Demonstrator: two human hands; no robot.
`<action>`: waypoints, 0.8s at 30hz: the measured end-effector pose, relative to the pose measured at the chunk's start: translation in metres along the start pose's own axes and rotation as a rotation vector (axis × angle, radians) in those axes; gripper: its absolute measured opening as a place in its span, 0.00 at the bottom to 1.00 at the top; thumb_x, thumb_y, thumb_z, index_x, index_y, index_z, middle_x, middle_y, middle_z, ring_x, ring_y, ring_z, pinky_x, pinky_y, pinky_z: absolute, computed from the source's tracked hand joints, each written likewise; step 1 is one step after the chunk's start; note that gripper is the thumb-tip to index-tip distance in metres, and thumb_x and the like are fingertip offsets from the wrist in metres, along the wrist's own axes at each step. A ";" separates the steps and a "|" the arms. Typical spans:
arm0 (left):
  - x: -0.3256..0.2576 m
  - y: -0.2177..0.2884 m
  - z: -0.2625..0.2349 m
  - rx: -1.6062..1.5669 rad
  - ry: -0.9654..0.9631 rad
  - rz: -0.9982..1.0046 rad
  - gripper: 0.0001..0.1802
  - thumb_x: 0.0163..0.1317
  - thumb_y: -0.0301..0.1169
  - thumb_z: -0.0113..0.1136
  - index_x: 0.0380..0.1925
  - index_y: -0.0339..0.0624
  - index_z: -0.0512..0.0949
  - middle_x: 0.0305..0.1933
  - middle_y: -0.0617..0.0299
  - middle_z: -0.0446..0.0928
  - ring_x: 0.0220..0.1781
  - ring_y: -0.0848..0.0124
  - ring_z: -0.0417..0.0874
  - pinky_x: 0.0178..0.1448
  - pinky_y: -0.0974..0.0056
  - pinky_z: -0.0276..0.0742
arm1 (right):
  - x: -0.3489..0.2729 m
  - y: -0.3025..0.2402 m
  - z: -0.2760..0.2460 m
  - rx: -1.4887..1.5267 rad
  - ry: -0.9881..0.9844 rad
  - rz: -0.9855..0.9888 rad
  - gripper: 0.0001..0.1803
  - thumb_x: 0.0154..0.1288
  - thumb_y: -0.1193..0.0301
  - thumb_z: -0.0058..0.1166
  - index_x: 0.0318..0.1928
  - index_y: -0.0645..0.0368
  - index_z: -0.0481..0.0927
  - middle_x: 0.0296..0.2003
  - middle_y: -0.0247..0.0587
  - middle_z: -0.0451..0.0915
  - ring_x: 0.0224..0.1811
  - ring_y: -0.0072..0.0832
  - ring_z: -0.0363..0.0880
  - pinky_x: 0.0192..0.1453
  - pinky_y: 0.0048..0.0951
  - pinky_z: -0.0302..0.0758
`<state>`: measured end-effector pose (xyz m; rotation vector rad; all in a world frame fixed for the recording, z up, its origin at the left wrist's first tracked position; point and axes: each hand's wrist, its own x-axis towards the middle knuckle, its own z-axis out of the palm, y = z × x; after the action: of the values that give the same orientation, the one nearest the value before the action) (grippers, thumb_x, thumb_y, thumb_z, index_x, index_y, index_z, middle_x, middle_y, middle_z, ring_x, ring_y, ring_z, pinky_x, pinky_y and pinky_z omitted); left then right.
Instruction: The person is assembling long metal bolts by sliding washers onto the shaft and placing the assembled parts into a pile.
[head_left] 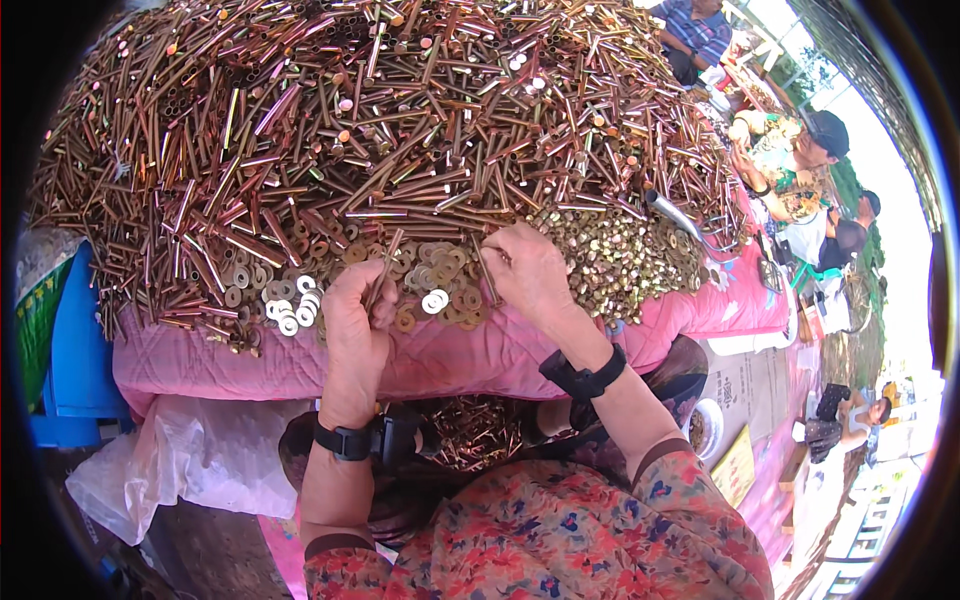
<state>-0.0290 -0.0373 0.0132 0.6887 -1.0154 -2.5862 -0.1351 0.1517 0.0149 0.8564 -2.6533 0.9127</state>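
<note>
My left hand (355,305) is closed around a slim bronze-coloured metal tube or bolt (393,245), its upper end pointing up past the fingers. To the right, my right hand (525,270) pinches another slim metal rod (487,268) that slants down from the fingertips. The hands are apart. Flat metal washers (440,270) lie between and below them, some bright silver (291,310) beside my left hand. Past my right hand spreads a pile of small brassy nuts (630,255). Behind everything rises a large heap of copper-coloured metal tubes (400,130).
A pink quilted cover (230,360) drapes the table's front edge. More metal pieces lie in a container (475,430) between my knees. At left are a blue bin (80,350) and plastic sheeting (200,450). Several people (800,160) sit at the right.
</note>
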 end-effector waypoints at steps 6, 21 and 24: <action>0.000 -0.001 0.000 0.032 -0.009 -0.005 0.06 0.54 0.31 0.59 0.25 0.40 0.76 0.17 0.64 0.72 0.14 0.80 0.62 0.18 0.74 0.51 | 0.002 -0.014 0.014 0.067 -0.021 -0.097 0.05 0.57 0.69 0.55 0.31 0.57 0.78 0.31 0.45 0.74 0.37 0.45 0.77 0.41 0.42 0.74; -0.002 0.000 -0.002 0.013 0.011 0.017 0.06 0.53 0.30 0.57 0.26 0.39 0.76 0.17 0.64 0.72 0.14 0.80 0.62 0.18 0.74 0.51 | 0.064 0.011 0.010 -0.175 0.199 0.148 0.06 0.56 0.72 0.53 0.34 0.57 0.79 0.34 0.46 0.75 0.40 0.44 0.76 0.45 0.40 0.75; -0.001 0.000 -0.002 0.018 0.002 0.017 0.05 0.53 0.30 0.57 0.26 0.40 0.76 0.17 0.64 0.72 0.14 0.80 0.62 0.18 0.74 0.51 | 0.075 0.027 0.002 -0.161 0.231 0.141 0.06 0.56 0.73 0.53 0.34 0.58 0.78 0.34 0.48 0.75 0.40 0.45 0.76 0.45 0.41 0.75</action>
<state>-0.0272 -0.0381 0.0120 0.6848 -1.0412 -2.5643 -0.2113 0.1335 0.0269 0.5005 -2.5663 0.7627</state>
